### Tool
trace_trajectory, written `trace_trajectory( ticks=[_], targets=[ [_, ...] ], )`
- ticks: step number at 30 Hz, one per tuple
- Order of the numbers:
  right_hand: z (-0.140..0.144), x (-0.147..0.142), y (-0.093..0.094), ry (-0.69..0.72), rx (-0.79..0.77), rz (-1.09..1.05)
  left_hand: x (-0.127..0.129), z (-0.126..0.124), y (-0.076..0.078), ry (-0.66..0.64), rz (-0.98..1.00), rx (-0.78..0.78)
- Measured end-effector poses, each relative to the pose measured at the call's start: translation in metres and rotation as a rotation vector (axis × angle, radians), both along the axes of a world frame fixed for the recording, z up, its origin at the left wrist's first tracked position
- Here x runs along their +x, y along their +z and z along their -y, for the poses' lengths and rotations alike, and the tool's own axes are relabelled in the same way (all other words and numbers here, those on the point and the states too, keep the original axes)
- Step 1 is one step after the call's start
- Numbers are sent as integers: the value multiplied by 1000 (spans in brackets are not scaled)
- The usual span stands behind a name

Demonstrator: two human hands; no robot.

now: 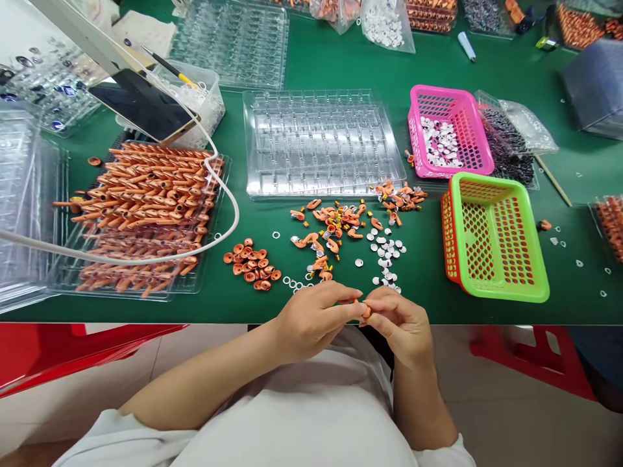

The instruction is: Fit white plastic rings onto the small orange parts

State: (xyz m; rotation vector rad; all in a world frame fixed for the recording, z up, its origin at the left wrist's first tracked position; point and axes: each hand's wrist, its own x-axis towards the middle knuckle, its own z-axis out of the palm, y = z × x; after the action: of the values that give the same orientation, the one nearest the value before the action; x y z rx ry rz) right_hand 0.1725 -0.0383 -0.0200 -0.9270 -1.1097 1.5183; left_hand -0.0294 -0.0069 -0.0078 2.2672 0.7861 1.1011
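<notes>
My left hand [311, 318] and my right hand [402, 321] meet at the near edge of the green table [341, 58], fingertips pinched together on a small orange part [366, 311]. Just beyond them lie loose orange pieces [331, 227], a cluster of orange caps [252, 266], small white discs [387, 250] and thin white rings [292, 283]. Which hand bears the part's weight is hard to tell; both touch it.
A clear tray of orange tubes [141, 214] sits at left under a white cable [228, 214] and a phone [141, 104]. An empty clear blister tray [321, 143] lies centre. A pink basket [450, 133] with white discs and a green-and-red basket [496, 237] stand right.
</notes>
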Motion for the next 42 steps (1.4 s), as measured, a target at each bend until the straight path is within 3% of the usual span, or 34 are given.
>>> trace_trajectory(
  ticks=[21,42],
  targets=[
    [2,-5,3,-46,22,32,1,-4,4,-1,24,-24],
    [0,0,5,-22,166,280,0,-2,0,25,20,-24]
  ],
)
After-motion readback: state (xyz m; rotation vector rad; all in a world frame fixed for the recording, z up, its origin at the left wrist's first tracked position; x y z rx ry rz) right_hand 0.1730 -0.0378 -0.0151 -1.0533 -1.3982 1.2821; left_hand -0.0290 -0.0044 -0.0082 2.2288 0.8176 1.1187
